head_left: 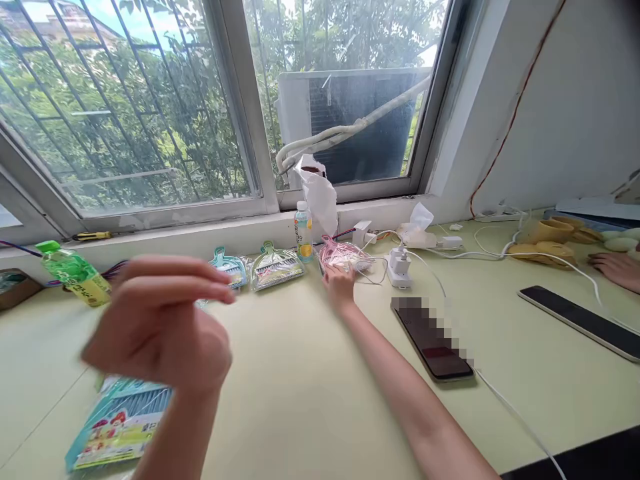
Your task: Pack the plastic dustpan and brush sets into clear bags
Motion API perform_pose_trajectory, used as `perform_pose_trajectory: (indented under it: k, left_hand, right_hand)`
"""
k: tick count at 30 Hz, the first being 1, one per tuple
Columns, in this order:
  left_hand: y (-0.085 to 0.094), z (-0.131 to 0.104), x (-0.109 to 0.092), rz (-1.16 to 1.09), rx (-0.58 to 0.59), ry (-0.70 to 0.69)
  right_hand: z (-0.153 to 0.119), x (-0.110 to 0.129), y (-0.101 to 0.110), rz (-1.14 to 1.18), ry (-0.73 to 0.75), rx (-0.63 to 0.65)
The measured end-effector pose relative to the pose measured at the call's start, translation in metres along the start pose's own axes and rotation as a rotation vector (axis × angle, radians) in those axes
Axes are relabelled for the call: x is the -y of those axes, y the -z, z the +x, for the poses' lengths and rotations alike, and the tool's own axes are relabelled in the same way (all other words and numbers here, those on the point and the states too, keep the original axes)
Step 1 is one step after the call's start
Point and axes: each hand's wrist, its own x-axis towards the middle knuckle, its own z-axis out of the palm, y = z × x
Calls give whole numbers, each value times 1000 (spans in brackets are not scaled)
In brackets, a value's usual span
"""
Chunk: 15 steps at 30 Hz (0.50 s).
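My left hand (165,327) is raised over the left part of the table, slightly blurred. Its fingers are bent and partly stretched towards the right, and no object shows in it. Below it lies a blue dustpan-and-brush set (120,420) in clear wrapping with a printed label, partly covered by my forearm. My right hand (341,287) reaches to the back of the table, its fingers over the near edge of a wrapped pink dustpan-and-brush set (345,253). To its left lie a green dustpan-and-brush set (275,270) and another blue dustpan-and-brush set (233,267).
A drink bottle (303,233) stands beside the pink set. A green-capped bottle (75,273) tilts at the left. Right of my hand are a charger plug (400,267), cables and a phone (435,347). Farther right lie another phone (580,320) and another person's hand (617,268).
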Motion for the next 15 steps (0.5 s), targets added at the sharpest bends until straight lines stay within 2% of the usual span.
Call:
perform_pose_trajectory:
  k: [1,2,3,4,7,9,10,11,13,15]
  left_hand:
    - [-4,-6,6,-22,79,-10]
    - [-8,-16,15,-21,162,102]
    - [-11,-29,27,1,194,294]
    - [-12,-45,41,55,176,524]
    - [-4,-95,82,225,42,1268]
    - [7,-120,99,120,47,1707]
    - [12,-128,103,-8,102,1821]
    - [18,-133,104,-121,162,1874]
    - [27,-138,103,-267,258,1855]
    - [35,-138,102,-258,268,1813]
  right_hand:
    - [-4,1,5,20,-10,-41]
    - [-9,3,10,35,-19,-78]
    - [-14,5,15,46,-27,-108]
    - [-21,6,21,54,-30,-130]
    - [-43,13,39,74,1,-146]
    - [-59,20,50,97,54,-129]
    - [-67,24,54,113,90,-116]
    - [-74,28,58,130,134,-98]
    - [-88,39,63,169,247,-41]
    - [-97,50,67,201,393,49]
